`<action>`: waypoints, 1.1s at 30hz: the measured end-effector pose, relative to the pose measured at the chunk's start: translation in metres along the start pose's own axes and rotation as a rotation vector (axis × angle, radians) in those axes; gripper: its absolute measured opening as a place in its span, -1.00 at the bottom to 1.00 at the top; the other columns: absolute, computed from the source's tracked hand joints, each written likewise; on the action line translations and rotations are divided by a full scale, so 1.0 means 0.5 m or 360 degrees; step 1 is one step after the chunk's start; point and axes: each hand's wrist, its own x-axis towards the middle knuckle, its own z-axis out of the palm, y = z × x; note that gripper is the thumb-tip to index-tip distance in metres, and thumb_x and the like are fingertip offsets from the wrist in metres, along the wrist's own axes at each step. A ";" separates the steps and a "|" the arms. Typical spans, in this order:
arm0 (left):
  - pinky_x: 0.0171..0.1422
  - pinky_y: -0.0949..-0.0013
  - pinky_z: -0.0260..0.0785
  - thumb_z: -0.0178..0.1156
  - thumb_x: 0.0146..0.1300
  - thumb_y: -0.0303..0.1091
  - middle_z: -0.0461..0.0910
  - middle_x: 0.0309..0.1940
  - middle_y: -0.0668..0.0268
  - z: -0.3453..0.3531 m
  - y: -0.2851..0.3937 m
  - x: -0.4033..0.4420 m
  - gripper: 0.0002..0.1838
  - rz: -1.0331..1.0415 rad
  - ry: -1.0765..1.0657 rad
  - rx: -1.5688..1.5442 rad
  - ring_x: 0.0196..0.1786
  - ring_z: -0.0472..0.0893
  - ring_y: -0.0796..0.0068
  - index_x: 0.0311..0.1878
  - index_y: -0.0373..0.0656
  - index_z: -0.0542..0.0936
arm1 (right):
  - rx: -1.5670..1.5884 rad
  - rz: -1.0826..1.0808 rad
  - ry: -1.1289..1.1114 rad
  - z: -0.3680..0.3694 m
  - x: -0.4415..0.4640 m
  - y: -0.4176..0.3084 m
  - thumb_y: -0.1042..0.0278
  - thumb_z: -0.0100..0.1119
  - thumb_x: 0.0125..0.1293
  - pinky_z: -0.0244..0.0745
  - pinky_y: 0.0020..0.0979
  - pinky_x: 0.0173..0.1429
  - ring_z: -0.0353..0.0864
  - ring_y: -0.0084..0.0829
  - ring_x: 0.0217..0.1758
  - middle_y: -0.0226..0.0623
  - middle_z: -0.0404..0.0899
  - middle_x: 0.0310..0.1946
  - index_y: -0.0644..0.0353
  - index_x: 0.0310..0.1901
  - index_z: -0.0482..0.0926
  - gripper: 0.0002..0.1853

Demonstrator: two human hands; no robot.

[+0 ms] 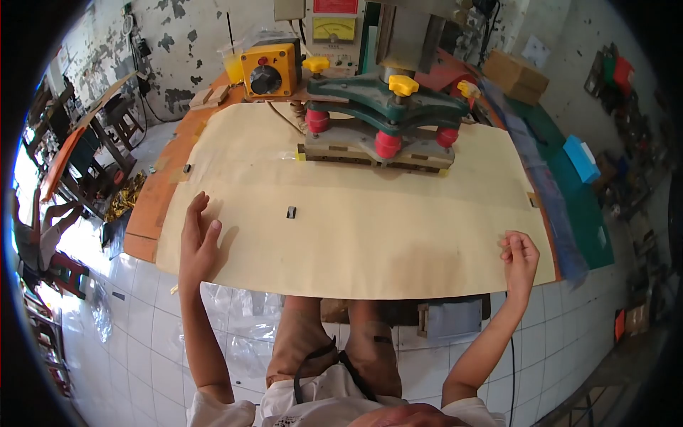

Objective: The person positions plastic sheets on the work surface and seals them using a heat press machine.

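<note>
A large pale yellow sheet (pixel 356 242) covers most of the orange-brown table. My left hand (pixel 199 238) is over the sheet's left part, fingers apart, holding nothing. Above the sheet's right part is my right hand (pixel 519 256), its fingers curled in; whether anything is inside them is too small to tell. A small dark piece (pixel 291 212) lies on the sheet to the right of my left hand. Behind, a press head (pixel 384 107) with green arms, red knobs and a metal bar (pixel 377 158) stands over the sheet's back part.
A yellow control box (pixel 270 70) with a black dial stands at the back left. Clear plastic (pixel 548 192) and a green surface (pixel 590 228) run along the right. A cardboard box (pixel 515 77) is at the back right. At the far left sits another person (pixel 50 231).
</note>
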 end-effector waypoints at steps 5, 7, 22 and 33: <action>0.47 0.14 0.11 0.08 0.30 -0.34 0.36 0.28 -0.04 0.004 -0.005 -0.004 -0.44 -0.0002 0.0064 -0.0168 0.40 0.31 0.09 0.33 -0.33 0.28 | 0.0247 -0.0023 0.0087 -0.012 0.001 0.005 0.14 0.10 0.44 0.23 -0.57 -0.44 0.28 -0.64 -0.57 -0.43 0.44 -0.56 0.19 -0.45 0.46 -0.65; 0.44 0.14 0.15 0.10 0.28 -0.36 0.41 0.23 -0.04 0.005 0.003 -0.009 -0.48 -0.0002 0.0136 -0.0308 0.36 0.36 0.10 0.28 -0.35 0.33 | 0.0352 0.0010 0.0087 -0.014 0.002 0.000 0.09 0.07 0.46 0.20 -0.55 -0.46 0.28 -0.61 -0.58 -0.44 0.37 -0.61 0.15 -0.51 0.37 -0.59; -0.04 0.33 0.39 0.24 -0.01 -0.25 0.54 -0.46 0.39 0.198 0.543 -0.114 -0.82 0.2116 -0.1433 -0.0121 -0.39 0.55 0.40 -0.40 -0.15 0.61 | 0.0274 0.0006 0.0116 -0.014 0.004 0.001 0.08 0.08 0.45 0.23 -0.53 -0.45 0.28 -0.59 -0.57 -0.43 0.37 -0.61 0.14 -0.51 0.40 -0.60; 0.05 0.16 0.32 0.04 0.26 -0.22 0.54 -0.60 0.33 0.171 0.563 -0.146 -0.64 0.2469 -0.0828 0.0536 -0.38 0.56 0.29 -0.61 -0.16 0.58 | 0.0360 -0.0017 0.0051 -0.020 0.005 0.011 0.09 0.12 0.43 0.24 -0.54 -0.45 0.33 -0.61 -0.54 -0.43 0.42 -0.57 0.16 -0.48 0.45 -0.62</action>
